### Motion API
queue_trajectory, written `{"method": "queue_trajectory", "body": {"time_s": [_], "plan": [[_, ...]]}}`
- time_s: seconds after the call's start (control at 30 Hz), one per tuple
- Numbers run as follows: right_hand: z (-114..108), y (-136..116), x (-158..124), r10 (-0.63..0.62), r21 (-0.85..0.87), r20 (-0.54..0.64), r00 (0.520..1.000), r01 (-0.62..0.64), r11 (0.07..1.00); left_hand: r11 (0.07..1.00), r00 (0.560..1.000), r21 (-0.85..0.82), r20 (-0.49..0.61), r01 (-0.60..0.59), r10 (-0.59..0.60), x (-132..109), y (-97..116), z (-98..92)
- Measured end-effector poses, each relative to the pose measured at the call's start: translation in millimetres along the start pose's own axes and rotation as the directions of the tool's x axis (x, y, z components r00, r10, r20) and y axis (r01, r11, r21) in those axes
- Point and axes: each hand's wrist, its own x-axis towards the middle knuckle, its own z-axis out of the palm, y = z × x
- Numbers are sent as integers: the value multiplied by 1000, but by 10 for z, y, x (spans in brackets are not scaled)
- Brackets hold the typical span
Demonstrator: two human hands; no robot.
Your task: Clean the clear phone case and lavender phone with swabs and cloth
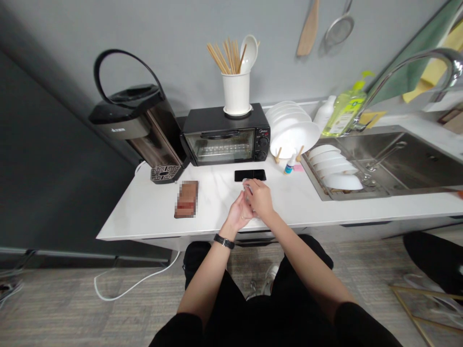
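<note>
My left hand (pixel 239 213) and my right hand (pixel 259 196) meet over the front of the white counter (pixel 144 217). The fingers of both are closed round a small, clear or pale thing. Only slivers of its edge show past my fingers, so its kind cannot be made out. Just beyond my hands a black smartphone (pixel 250 175) lies flat on the counter. To the left, apart from my hands, rests a brown, blurred-out flat object (pixel 186 199). A small white bottle with a blue label (pixel 290 165) stands to the right, beside a pink slip (pixel 298 168).
At the back stand a water dispenser (pixel 144 120) and a toaster oven (pixel 224 140) topped by a utensil holder (pixel 237 94). Plates (pixel 294 137) lean in a rack. Further right, bowls (pixel 342 181) sit in the sink (pixel 392 188), near a soap bottle (pixel 343 113).
</note>
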Motion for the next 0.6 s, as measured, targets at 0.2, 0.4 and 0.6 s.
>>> {"method": "queue_trajectory", "body": {"time_s": [0.2, 0.4, 0.6], "plan": [[-12, -54, -347, -25, 60, 76, 997, 20, 998, 999, 999, -2, -5, -45, 45, -14, 20, -18], [-134, -108, -770, -67, 197, 98, 993, 46, 979, 993, 995, 98, 82, -69, 61, -64, 26, -25], [-246, -30, -806, -17, -8, 116, 993, 18, 1000, 992, 995, 111, 94, -55, 45, -66, 25, 29]]}}
